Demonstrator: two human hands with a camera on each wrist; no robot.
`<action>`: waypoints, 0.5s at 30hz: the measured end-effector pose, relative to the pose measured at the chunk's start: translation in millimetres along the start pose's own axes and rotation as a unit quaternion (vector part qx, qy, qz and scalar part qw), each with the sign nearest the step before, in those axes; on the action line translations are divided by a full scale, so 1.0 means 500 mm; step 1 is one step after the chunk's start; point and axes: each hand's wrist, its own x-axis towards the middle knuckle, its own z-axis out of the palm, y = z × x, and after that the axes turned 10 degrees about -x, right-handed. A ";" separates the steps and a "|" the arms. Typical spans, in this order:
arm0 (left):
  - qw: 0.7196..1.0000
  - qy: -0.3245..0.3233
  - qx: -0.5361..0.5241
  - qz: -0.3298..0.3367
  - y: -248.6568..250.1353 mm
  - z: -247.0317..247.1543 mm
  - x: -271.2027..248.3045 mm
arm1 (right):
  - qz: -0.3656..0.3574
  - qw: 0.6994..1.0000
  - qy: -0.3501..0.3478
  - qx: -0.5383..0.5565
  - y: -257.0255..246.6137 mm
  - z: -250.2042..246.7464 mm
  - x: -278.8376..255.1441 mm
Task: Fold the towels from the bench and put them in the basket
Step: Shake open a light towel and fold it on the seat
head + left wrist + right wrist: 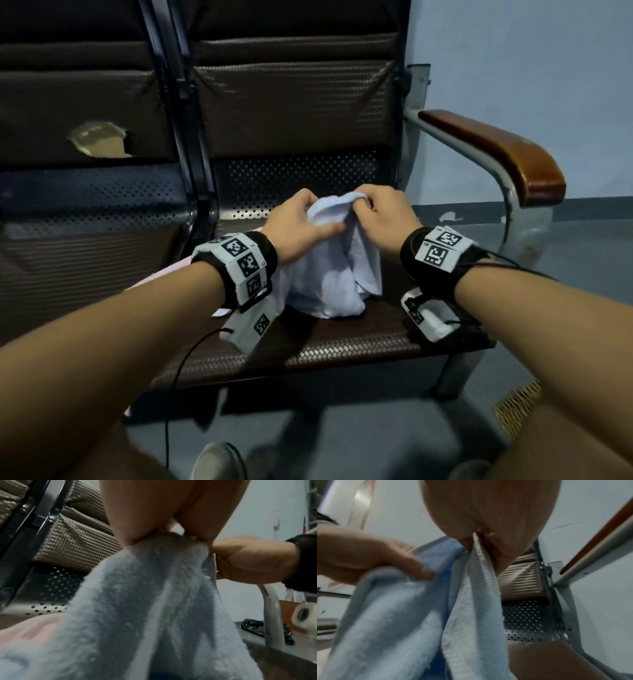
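Observation:
A light blue towel [334,274] hangs bunched over the bench seat [342,342], its lower end resting on the seat. My left hand [301,222] grips its upper edge from the left, thumb laid across the cloth. My right hand [380,214] pinches the same top edge from the right. In the left wrist view the towel [145,608] fills the frame below my left hand [154,536]. The right wrist view has my right hand [481,545] pinching a fold of the towel [402,615]. A pink towel [164,274] lies on the seat behind my left wrist, mostly hidden.
The bench has a dark woven backrest [291,109] and a perforated metal strip [301,181]. A brown armrest [496,154] on a metal frame stands at the right. A wicker basket corner [517,407] shows on the floor at the lower right. My shoe [219,462] is below.

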 end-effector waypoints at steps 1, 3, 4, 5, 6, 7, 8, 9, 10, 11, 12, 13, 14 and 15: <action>0.999 -0.002 0.042 0.006 -0.006 -0.002 -0.002 | 0.014 1.000 0.002 0.000 0.009 -0.005 0.001; 0.994 0.022 0.109 0.011 -0.019 -0.007 -0.006 | 0.046 0.999 0.016 0.005 0.027 -0.013 0.002; 0.988 0.041 0.146 0.020 -0.025 -0.009 -0.007 | 0.060 0.998 0.020 0.013 0.033 -0.016 0.003; 0.982 0.061 0.176 0.028 -0.029 -0.013 -0.007 | 0.068 0.997 0.018 0.023 0.035 -0.020 0.002; 0.980 0.079 0.180 0.033 -0.033 -0.017 -0.005 | 0.067 0.997 0.011 0.033 0.036 -0.023 0.002; 0.982 0.092 0.161 0.031 -0.036 -0.023 -0.004 | 0.060 0.997 0.003 0.040 0.035 -0.026 0.000; 0.985 0.102 0.136 0.020 -0.039 -0.027 -0.002 | 0.051 0.998 -0.003 0.044 0.031 -0.027 -0.003; 0.988 0.105 0.114 0.005 -0.042 -0.029 -0.001 | 0.041 0.998 -0.006 0.044 0.027 -0.027 -0.007; 0.990 0.102 0.099 -0.007 -0.045 -0.030 0.000 | 0.031 0.999 -0.007 0.043 0.023 -0.026 -0.011; 0.991 0.094 0.094 -0.017 -0.047 -0.030 0.000 | 0.022 0.999 -0.010 0.037 0.020 -0.025 -0.014; 0.992 0.088 0.093 -0.023 -0.046 -0.030 0.000 | 0.013 1.000 -0.012 0.026 0.017 -0.023 -0.018; 0.991 0.087 0.093 -0.027 -0.041 -0.029 0.000 | 0.007 1.000 -0.016 0.012 0.014 -0.022 -0.021; 0.992 0.091 0.087 -0.023 -0.034 -0.030 -0.001 | 0.004 1.000 -0.018 0.004 0.012 -0.021 -0.022; 0.993 0.090 0.069 -0.016 -0.027 -0.032 0.000 | 0.005 1.000 -0.017 0.004 0.010 -0.022 -0.022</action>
